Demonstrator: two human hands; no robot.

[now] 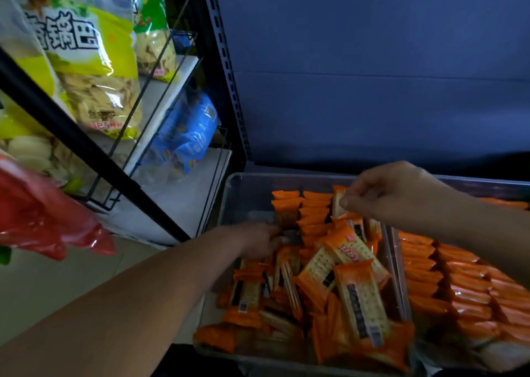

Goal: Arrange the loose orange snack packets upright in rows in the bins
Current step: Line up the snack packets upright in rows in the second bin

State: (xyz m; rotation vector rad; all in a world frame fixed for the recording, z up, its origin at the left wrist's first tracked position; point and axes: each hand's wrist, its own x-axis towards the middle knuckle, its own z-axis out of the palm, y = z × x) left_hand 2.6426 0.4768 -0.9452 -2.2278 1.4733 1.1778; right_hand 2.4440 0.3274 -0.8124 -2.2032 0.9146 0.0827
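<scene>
A dark blue back panel (372, 90) fills the upper right of the view, with a black slotted post (226, 69) running down its left edge. At the foot of the panel two clear plastic bins stand side by side, touching.

The left bin (243, 181) has a few short rows of upright packets (312, 207) at its back. Its middle and front are heaped with loose packets (329, 285) lying flat and tilted across one another. The right bin (487, 183) holds neat rows (459, 285) of the same orange packets, standing on edge from back to front.

The right hand (395, 193) hovers over the back of the left bin. It pinches one packet (337, 203) between thumb and fingertips, upright and just above the standing rows. The left hand (258, 242) reaches down into the left side of the same bin, at the edge of the heap. Its fingers are blurred and partly hidden, so I cannot tell whether they hold anything.

To the left, a black wire rack (160, 95) carries yellow-green bags of crisps (91, 69) and, lower down, a blue bag (186, 135). A red plastic bag (43, 219) hangs close to the camera at the left edge, above a pale floor (57, 285).
</scene>
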